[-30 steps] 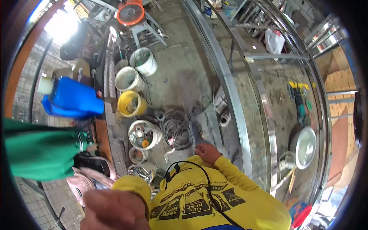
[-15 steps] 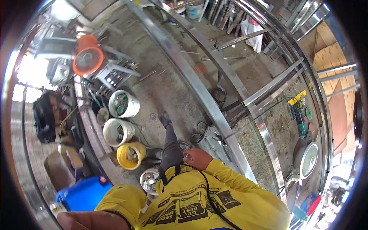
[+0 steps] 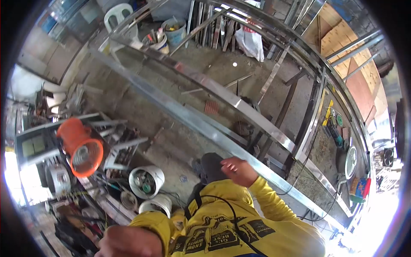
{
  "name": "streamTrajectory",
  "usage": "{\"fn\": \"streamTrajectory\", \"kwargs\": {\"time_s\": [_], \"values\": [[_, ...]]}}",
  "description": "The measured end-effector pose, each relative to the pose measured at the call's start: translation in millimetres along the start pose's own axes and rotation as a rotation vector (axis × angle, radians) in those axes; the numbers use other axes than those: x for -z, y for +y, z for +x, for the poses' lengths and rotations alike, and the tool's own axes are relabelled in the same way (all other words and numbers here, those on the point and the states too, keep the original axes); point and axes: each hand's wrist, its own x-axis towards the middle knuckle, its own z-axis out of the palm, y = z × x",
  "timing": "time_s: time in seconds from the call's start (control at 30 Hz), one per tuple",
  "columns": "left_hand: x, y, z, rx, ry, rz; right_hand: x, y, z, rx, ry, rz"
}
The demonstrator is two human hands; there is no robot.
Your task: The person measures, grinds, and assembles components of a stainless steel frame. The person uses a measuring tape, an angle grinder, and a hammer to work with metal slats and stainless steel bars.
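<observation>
Orange cylinder [image 3: 71,136], white plastic chair [image 3: 117,9], white sack [image 3: 250,43] beside long bars [image 3: 217,32], wooden panels [image 3: 340,38]

Left hand [image 3: 130,243], right hand [image 3: 240,171] near metal frame [image 3: 235,101]; orange drum [image 3: 73,136], white bucket [image 3: 160,177]

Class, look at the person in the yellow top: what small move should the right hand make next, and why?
Probably bring the right hand down onto the near metal rail for a steady hold. In this view the hand shows right beside that rail, though contact cannot be told, while the left hand is blurred and well away from it.
</observation>
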Motion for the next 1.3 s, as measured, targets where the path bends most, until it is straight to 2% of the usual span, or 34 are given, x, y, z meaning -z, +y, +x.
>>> {"fn": "streamTrajectory", "kwargs": {"time_s": [0.03,0.13,0.17,0.2,0.23,0.27,0.3,0.37,0.4,0.43,0.47,0.57,0.63,0.67,0.73,0.8,0.87,0.9,1.0,1.03,1.13,1.2,1.27,1.3], "values": [[18,-13,-2,0.172,-0.046,0.143,15,-2,22,0.016,0.133,-0.039],[36,-111,-28,0.334,0.052,0.344,69,-9,106,0.015,0.498,-0.27],[41,-145,-38,0.405,0.057,0.417,88,-6,140,0.075,0.604,-0.36],[46,-167,-51,0.692,0.016,0.472,107,0,175,0.136,0.708,-0.449],[58,-194,-67,0.685,-0.098,0.532,126,22,214,0.15,0.796,-0.551],[72,-217,-105,0.792,-0.108,0.499,141,41,250,0.057,0.806,-0.66],[84,-234,-137,0.883,-0.155,0.547,155,60,286,-0.038,0.809,-0.771],[102,-244,-180,1.072,-0.218,0.633,165,87,324,-0.484,0.618,-0.959],[116,-244,-202,1.147,-0.285,0.708,169,98,337,-0.627,0.372,-0.908],[123,-243,-205,1.205,-0.212,0.664,182,106,352,-0.748,0.13,-0.848],[134,-246,-205,1.224,-0.219,0.672,192,118,361,-0.854,-0.118,-0.779],[149,-258,-192,1.32,-0.224,0.681,171,209,375,-0.773,-0.27,-0.805],[151,-278,-168,1.282,-0.237,0.63,149,276,384,-0.698,-0.43,-0.801],[152,-291,-158,1.258,-0.246,0.606,141,268,381,-0.701,-0.473,-0.757],[154,-316,-136,1.248,-0.364,0.581,139,206,370,-0.74,-0.525,-0.658],[158,-331,-120,1.218,-0.456,0.548,129,190,371,-0.769,-0.561,-0.601],[162,-347,-106,1.146,-0.516,0.499,91,270,386,-0.782,-0.629,-0.562],[165,-352,-103,1.175,-0.516,0.481,83,299,392,-0.791,-0.651,-0.542],[182,-370,-108,1.134,-0.561,0.498,101,232,378,-1.219,-0.448,-0.283],[187,-376,-116,1.092,-0.56,0.492,107,218,375,-1.119,-0.466,-0.385],[192,-383,-109,1.16,-0.626,0.448,123,154,356,-0.996,-0.417,-0.456],[199,-390,-113,1.194,-0.66,0.441,112,150,343,-0.829,-0.179,-0.621],[208,-396,-118,1.222,-0.688,0.446,107,138,337,-0.74,-0.068,-0.713],[210,-398,-114,1.247,-0.698,0.446,116,105,330,-0.741,-0.072,-0.722]]}}
